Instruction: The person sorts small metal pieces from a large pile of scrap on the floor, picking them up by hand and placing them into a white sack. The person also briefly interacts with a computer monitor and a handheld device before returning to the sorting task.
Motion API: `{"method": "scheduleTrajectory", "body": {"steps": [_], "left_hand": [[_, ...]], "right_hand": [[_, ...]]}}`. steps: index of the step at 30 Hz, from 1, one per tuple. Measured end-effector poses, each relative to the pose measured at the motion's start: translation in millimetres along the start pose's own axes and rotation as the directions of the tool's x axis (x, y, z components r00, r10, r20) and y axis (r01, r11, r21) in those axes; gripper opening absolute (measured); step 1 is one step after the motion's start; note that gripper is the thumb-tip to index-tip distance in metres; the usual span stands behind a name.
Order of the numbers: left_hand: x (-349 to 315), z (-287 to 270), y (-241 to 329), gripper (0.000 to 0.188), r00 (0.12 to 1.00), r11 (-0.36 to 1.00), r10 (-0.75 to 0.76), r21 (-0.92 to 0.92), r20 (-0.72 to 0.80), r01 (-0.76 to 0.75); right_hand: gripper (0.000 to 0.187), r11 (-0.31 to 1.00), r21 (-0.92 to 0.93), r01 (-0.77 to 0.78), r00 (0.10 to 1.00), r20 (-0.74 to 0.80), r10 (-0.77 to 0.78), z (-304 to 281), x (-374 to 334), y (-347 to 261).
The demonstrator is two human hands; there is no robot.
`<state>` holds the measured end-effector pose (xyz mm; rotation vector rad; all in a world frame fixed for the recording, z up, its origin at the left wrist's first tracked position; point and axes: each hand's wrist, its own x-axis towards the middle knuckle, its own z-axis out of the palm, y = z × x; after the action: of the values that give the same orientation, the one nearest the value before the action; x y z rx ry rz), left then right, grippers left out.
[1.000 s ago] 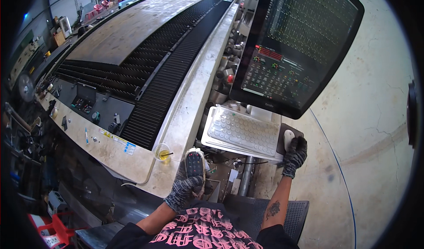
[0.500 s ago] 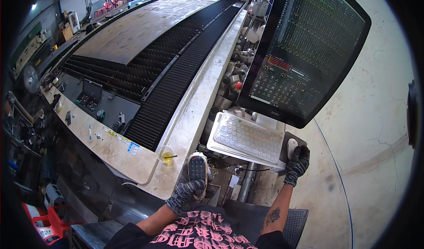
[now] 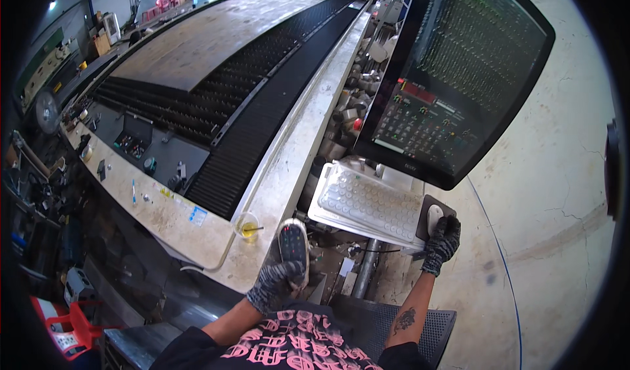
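Note:
My left hand, in a grey knitted glove, is closed around the lower part of a remote control. The remote has a dark face with small coloured buttons and a pale casing, and is held beside the corner of the pale machine frame. At the right, my gloved right hand curls over the near end of a white computer mouse on a dark mouse pad. A white keyboard with round keys lies left of the mouse on a pale tray. Above it stands a large monitor with a dark screen.
A clear cup with yellow liquid and a dark stick stands on the frame corner. A large metal sheet lies over the slatted machine bed. Metal offcuts fill the gap beside it. A red chair is at lower left.
The remote in my left hand has risen slightly in the picture. My right hand stays at the mouse. The view has shifted a little.

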<state>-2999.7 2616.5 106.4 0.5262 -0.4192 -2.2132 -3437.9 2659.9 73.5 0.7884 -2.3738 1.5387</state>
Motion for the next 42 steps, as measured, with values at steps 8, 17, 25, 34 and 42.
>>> {"method": "scheduleTrajectory", "body": {"steps": [8, 17, 25, 34, 42], "left_hand": [[15.3, 17.5, 18.3, 0.090, 0.986, 0.994, 0.105, 0.014, 0.129, -0.107], [11.4, -3.5, 12.4, 0.088, 0.994, 0.989, 0.088, 0.117, 0.066, -0.095], [14.3, 17.2, 11.5, 0.091, 0.988, 0.987, 0.121, 0.090, 0.099, -0.130], [12.9, 15.6, 5.3, 0.095, 0.998, 0.996, 0.063, 0.068, -0.024, -0.061], [9.5, 13.0, 9.9, 0.095, 0.996, 0.995, 0.083, 0.051, 0.017, -0.083]], "right_hand": [[0.043, 0.980, -0.176, 0.087, 0.996, 0.016, -0.086, -1.6, 12.1, 6.2], [0.038, 0.975, -0.216, 0.061, 0.998, 0.030, -0.056, 1.1, 4.9, -0.3], [0.041, 0.998, -0.053, 0.031, 0.999, 0.022, -0.030, -1.0, 9.8, 15.5], [0.040, 0.990, -0.131, 0.054, 0.999, 0.005, -0.054, 0.2, 8.4, 5.6], [0.039, 0.984, -0.169, 0.062, 0.998, 0.027, -0.058, 1.4, 2.9, -6.5]]}}
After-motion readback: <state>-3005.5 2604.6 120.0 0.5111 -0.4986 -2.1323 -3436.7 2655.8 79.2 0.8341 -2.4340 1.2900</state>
